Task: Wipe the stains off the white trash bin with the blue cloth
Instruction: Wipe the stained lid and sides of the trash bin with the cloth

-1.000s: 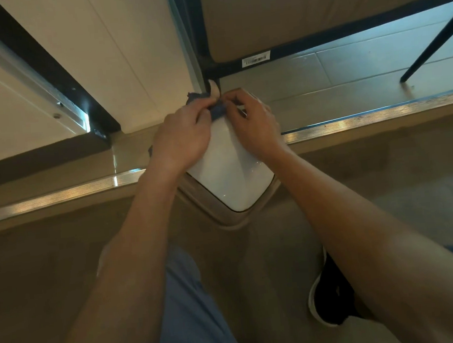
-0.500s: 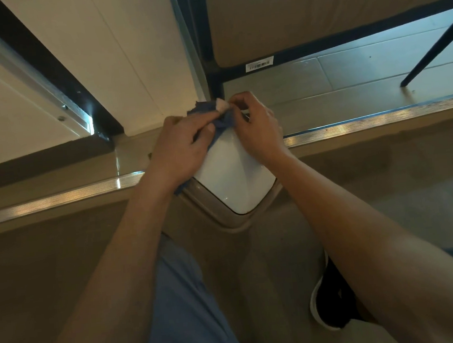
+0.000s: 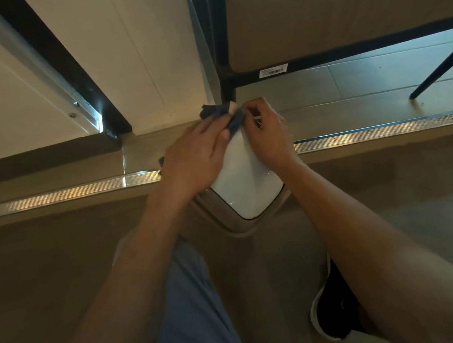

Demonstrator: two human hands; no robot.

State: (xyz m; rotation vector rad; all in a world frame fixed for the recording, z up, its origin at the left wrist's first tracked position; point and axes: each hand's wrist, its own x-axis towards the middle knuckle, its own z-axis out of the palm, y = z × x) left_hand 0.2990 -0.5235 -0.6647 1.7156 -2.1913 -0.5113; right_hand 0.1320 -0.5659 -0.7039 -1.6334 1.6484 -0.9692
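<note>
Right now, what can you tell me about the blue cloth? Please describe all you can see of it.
The cloth is dark blue, soft and crumpled, like thin fabric. It is bunched over the far corner of the white bin. Both hands hold it there: the left hand covers most of it, and the right hand pinches a fold. A small part of it shows beyond the fingers, and a dark edge shows left of the left hand. The rest is hidden.
</note>
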